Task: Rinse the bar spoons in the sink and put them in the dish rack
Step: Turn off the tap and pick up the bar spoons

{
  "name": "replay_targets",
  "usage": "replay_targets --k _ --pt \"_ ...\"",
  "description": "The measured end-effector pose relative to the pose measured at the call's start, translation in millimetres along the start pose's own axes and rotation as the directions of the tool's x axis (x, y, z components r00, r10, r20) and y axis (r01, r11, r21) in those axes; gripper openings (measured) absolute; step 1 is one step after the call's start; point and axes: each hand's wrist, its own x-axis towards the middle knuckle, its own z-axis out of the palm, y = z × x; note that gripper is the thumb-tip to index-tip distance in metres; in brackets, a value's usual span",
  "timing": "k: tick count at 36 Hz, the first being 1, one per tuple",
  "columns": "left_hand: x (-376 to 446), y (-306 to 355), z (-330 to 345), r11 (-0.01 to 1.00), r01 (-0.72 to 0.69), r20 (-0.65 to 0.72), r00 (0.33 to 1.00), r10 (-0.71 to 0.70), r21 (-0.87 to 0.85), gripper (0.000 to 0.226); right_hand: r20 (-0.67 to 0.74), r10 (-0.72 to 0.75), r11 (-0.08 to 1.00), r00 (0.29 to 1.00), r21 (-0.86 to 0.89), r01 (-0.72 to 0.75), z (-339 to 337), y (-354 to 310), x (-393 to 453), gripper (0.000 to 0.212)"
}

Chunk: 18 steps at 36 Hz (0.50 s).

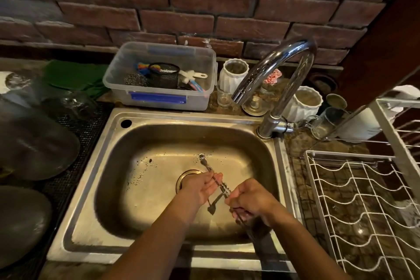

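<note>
Both hands are low inside the steel sink (118, 166), over the drain. A thin metal bar spoon (206, 166) with a twisted stem lies across the open palm of my left hand (202, 186), its small bowl pointing toward the back of the basin. My right hand (250, 198) is closed on the spoon's near end and on a bundle of dark stems that hangs below the fist. I see no water stream from the chrome tap (279, 70). The white wire dish rack (363, 202) stands to the right of the sink and holds no spoons.
A clear plastic tub (159, 98) with brushes and scourers sits behind the sink. White ribbed jars (235, 73) and small glasses crowd around the tap base. Dark round lids (34, 145) lie on a mesh mat at the left. A brick wall closes the back.
</note>
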Motion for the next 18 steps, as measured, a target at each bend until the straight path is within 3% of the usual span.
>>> replay_targets --k 4,18 --pt "-13.1 8.8 -5.6 0.992 -0.081 -0.023 0.996 0.083 0.094 0.013 0.029 0.029 0.999 0.999 0.018 -0.029 5.6 -5.4 -14.6 0.021" --pt "-115.2 41.0 -28.2 0.953 -0.198 0.023 0.980 0.198 0.229 0.019 0.124 0.035 0.994 0.992 0.098 -0.047 25.8 -21.6 -82.9 0.025"
